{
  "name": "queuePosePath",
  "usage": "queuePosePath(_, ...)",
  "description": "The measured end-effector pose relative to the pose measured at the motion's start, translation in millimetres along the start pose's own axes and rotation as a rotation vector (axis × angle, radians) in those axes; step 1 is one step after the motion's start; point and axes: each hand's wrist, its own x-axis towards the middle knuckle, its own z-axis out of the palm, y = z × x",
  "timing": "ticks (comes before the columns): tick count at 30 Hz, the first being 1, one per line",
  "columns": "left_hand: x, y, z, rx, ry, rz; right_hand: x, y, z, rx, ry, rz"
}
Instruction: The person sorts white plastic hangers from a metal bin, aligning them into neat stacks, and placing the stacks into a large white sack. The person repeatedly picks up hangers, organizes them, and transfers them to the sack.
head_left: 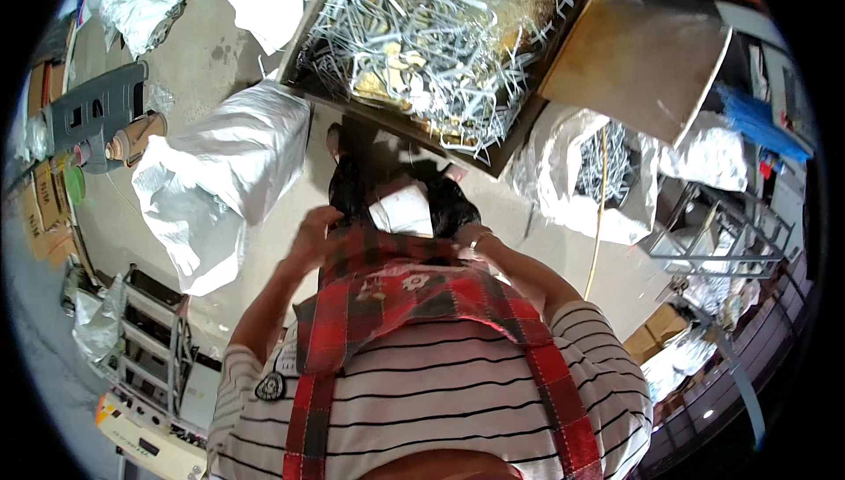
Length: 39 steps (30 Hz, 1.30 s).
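My left hand (319, 227) is beside the left edge of the red and black checked apron (414, 291). Its fingers turn inward at the cloth and are blurred, so their grip is unclear. On the apron's other side is my right hand (471, 235), with a band at the wrist and its fingers mostly hidden. Beyond my feet, a metal bin (422, 132) holds a tangled heap of grey bent strips (422, 49), with yellowish pieces among them. A white object (400, 209) lies between my dark-clad legs.
A large white sack (229, 163) stands to the left of the bin. Right of it, an open white sack (550, 190) holds more grey pieces, with a thin stick (602, 190) across it. A flat brown panel (638, 62) juts from the bin's right side. Stepladders (154, 339) stand lower left.
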Motion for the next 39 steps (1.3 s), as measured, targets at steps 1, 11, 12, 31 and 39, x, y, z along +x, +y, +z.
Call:
queuePosePath(1,-4,0,40,-0.045,-0.153,-0.058,-8,30,34,0.139,0.085,-0.064)
queuePosePath(11,-22,100,47,-0.729,-0.575,-0.512,-77,112,208,1.066,0.055,-0.194)
queuePosePath(12,-20,104,50,-0.716,-0.608,-0.547,-87,118,203,1.062,-0.022,-0.222)
queuePosePath(31,362,-113,183,0.092,0.071,0.32,233,104,-56,0.162,0.911,-0.506)
queuePosePath(39,311,-94,216,-0.056,0.276,0.421,103,165,-4,-0.132,2.017,-0.133)
